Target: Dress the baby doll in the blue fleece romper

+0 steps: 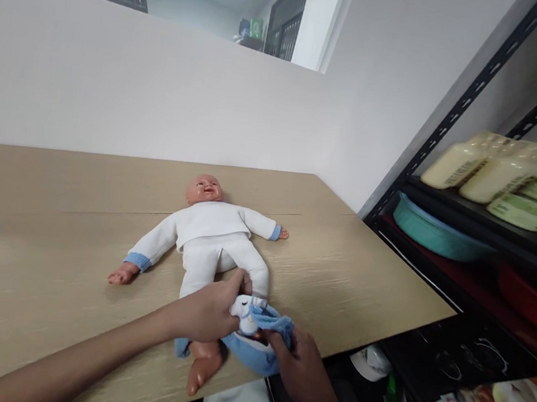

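A baby doll (209, 233) in a white suit with blue cuffs lies on its back on the wooden table (42, 263), head away from me. My left hand (209, 312) is closed round the doll's right lower leg near the ankle. My right hand (299, 363) grips a blue and white bootie (255, 338) at that foot. The doll's other foot (202, 367) is bare and reaches the table's front edge.
A black metal shelf (469, 214) stands to the right, holding cream bottles (490, 167), a teal basin (433, 229) and papers lower down. A white wall runs behind the table.
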A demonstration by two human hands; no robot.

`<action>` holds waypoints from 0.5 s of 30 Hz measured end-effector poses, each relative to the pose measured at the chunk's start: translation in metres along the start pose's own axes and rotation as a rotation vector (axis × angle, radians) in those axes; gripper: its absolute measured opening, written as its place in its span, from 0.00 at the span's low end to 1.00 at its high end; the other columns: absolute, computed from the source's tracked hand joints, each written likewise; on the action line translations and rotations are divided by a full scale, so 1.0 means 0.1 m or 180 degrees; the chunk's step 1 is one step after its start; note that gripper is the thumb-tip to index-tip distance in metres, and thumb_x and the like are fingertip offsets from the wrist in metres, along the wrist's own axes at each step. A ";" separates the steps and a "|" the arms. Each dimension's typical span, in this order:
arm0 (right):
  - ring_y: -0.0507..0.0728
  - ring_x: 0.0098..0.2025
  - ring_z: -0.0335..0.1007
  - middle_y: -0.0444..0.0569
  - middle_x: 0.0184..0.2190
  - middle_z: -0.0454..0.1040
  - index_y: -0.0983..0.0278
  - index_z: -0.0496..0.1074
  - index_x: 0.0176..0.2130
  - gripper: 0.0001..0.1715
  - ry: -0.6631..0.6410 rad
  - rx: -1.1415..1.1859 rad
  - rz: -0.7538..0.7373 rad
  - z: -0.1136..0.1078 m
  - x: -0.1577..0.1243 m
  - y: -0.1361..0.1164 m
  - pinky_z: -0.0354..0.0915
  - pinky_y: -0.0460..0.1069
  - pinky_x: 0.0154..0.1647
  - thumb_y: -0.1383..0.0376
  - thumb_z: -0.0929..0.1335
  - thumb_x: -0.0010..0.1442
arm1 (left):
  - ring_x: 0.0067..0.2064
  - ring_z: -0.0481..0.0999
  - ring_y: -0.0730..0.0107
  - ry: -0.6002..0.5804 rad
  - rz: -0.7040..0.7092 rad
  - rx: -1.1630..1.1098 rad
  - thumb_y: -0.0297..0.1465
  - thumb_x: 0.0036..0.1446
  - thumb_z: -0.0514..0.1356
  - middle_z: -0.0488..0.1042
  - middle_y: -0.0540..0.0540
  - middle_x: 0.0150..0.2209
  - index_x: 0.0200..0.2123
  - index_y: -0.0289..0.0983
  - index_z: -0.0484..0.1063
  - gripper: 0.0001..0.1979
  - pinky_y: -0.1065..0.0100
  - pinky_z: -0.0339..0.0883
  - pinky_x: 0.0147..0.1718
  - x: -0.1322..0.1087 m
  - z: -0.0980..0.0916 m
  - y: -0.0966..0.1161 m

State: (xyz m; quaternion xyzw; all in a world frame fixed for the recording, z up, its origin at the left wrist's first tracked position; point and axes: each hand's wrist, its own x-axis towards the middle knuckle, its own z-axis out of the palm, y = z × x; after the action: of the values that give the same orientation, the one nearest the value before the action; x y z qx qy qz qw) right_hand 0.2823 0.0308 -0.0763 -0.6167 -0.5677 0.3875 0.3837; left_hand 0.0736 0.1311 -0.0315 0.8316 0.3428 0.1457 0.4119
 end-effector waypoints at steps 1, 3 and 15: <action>0.64 0.42 0.79 0.51 0.38 0.85 0.62 0.82 0.41 0.17 -0.0034 0.0114 -0.0043 0.01 0.02 0.01 0.71 0.55 0.47 0.56 0.67 0.66 | 0.41 0.76 0.58 0.0035 -0.0040 -0.0084 0.32 0.58 0.61 0.75 0.47 0.40 0.46 0.42 0.60 0.15 0.60 0.69 0.40 0.00 -0.02 0.00; 0.64 0.45 0.79 0.52 0.40 0.84 0.63 0.80 0.47 0.17 -0.0123 0.0328 -0.0139 0.04 0.04 0.00 0.72 0.55 0.51 0.59 0.67 0.66 | 0.40 0.74 0.60 0.0054 -0.0104 -0.0210 0.33 0.58 0.61 0.74 0.47 0.40 0.45 0.42 0.59 0.14 0.61 0.69 0.40 0.00 -0.07 0.04; 0.61 0.45 0.78 0.51 0.43 0.81 0.62 0.75 0.48 0.17 -0.0106 0.0622 -0.0846 -0.06 0.34 0.04 0.72 0.51 0.48 0.54 0.68 0.68 | 0.36 0.69 0.67 -0.0393 0.0200 -0.0822 0.39 0.63 0.63 0.69 0.52 0.34 0.43 0.37 0.71 0.12 0.68 0.64 0.35 -0.03 -0.31 0.12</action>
State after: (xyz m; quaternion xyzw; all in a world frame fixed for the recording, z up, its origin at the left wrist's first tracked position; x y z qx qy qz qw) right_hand 0.2915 0.0639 -0.0784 -0.4894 -0.6102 0.3969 0.4802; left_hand 0.0607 0.1420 -0.0032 0.7894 0.2690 0.1500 0.5310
